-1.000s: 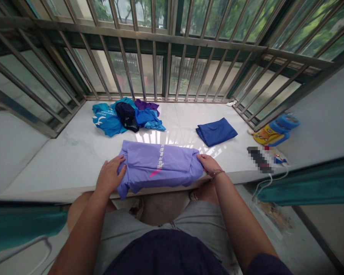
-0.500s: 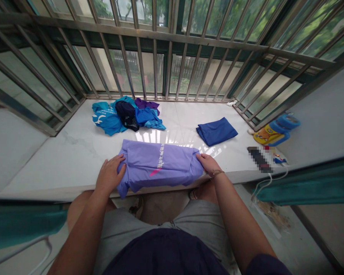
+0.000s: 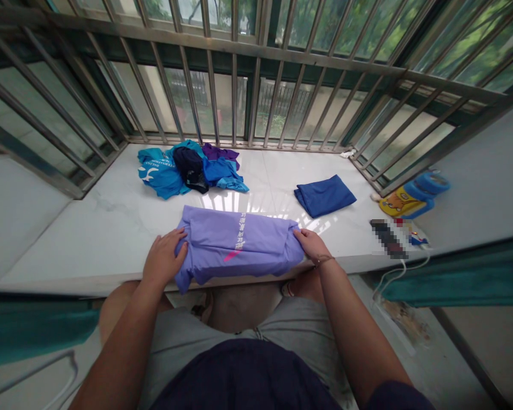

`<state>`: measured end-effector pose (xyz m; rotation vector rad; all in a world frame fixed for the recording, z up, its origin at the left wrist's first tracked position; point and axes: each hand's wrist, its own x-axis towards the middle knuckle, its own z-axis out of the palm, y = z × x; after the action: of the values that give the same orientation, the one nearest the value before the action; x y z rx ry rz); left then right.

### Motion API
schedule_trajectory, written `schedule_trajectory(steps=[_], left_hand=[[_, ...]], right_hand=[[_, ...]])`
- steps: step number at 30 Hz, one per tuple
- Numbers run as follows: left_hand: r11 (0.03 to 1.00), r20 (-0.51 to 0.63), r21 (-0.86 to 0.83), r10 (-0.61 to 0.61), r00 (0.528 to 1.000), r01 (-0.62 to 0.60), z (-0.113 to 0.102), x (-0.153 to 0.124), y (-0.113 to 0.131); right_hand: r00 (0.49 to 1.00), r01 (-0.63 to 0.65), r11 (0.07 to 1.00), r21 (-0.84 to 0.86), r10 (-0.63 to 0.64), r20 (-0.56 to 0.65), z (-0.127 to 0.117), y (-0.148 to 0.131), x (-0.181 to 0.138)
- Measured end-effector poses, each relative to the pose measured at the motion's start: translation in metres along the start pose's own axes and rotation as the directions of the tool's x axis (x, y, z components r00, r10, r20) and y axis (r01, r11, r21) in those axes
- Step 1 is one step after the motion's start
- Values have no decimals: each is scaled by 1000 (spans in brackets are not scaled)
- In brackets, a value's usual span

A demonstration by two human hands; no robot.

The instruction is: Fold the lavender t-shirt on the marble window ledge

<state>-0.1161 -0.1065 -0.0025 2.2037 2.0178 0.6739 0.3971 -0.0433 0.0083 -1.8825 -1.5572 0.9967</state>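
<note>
A lilac shirt (image 3: 239,242), folded into a wide band with pale print across it, lies at the front edge of the white marble sill (image 3: 111,228). My left hand (image 3: 162,261) rests on its left end, fingers closed over the cloth. At the right end, my right hand (image 3: 311,244) pinches the fabric's edge. A corner of the shirt hangs over the sill's front edge by my left hand.
A heap of blue, teal, dark and purple clothes (image 3: 190,169) lies at the back left. A folded dark blue garment (image 3: 324,195) sits to the right. Farther right are a blue and yellow bottle (image 3: 414,195), a dark blurred object (image 3: 387,238) and a white cable (image 3: 399,270). Metal window bars (image 3: 248,85) close the back.
Almost nothing differs. Both hands stay on the ends of the lilac shirt; the view has shifted slightly.
</note>
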Motion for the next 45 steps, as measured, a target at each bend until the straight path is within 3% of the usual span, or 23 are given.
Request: schedule_trajectory(steps=[22,45], left_hand=[[1000,-21,-10,-9,1000,9,1,-2,0],[1000,-24,-18,-9,1000,9,-1,-2,3]], right_hand=[[995,-95,976,-194,86,-56,2,-6,-3],[996,-37,971,-236,18,-85,2,-10,-6]])
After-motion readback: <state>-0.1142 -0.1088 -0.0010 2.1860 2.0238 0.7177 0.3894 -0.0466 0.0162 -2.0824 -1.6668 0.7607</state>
